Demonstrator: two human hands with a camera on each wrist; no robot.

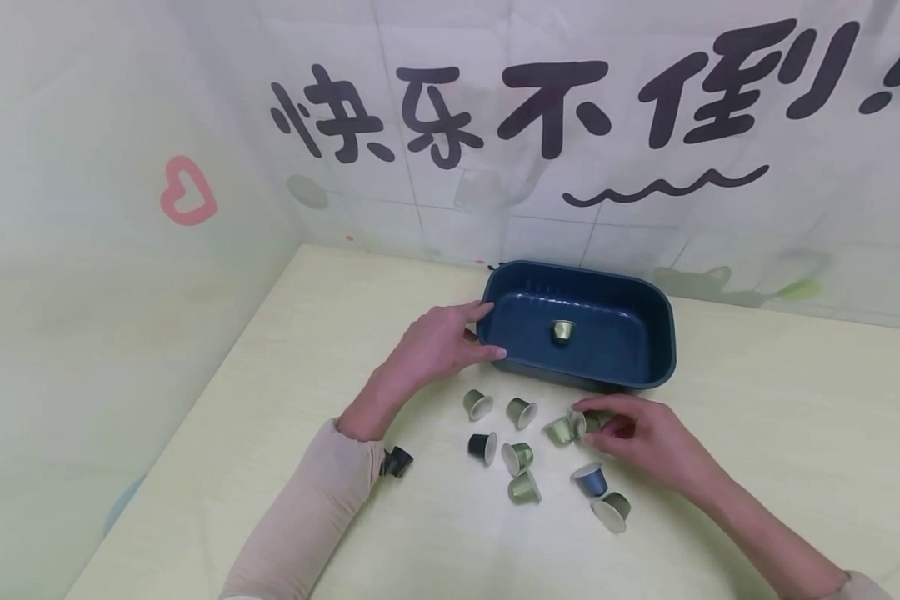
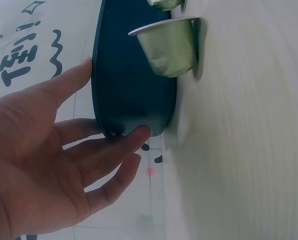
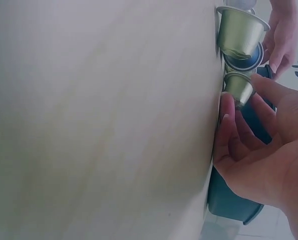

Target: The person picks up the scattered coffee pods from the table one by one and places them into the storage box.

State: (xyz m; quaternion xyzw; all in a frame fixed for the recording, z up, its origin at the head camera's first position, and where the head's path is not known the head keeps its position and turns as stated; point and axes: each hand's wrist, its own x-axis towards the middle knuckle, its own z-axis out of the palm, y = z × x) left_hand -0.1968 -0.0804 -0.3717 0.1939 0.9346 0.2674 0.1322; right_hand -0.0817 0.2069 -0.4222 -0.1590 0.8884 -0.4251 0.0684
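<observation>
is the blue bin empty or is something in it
Not empty: the head view shows one shiny capsule inside the blue bin.

1. A bin (image 1: 615, 342) stands on the far side of the table (image 1: 780, 392), before the backdrop (image 1: 435, 25).
2. One capsule (image 1: 562, 332) lies in the bin.
3. The left hand (image 1: 442, 342) is on the bin's left end.
4. The right hand (image 1: 641, 429), right of centre, holds a pinched capsule (image 3: 238, 89); another capsule (image 1: 559, 432) lies just left.
5. Five capsules (image 1: 482, 448) lie farther left, two capsules (image 1: 591, 480) nearer.
</observation>
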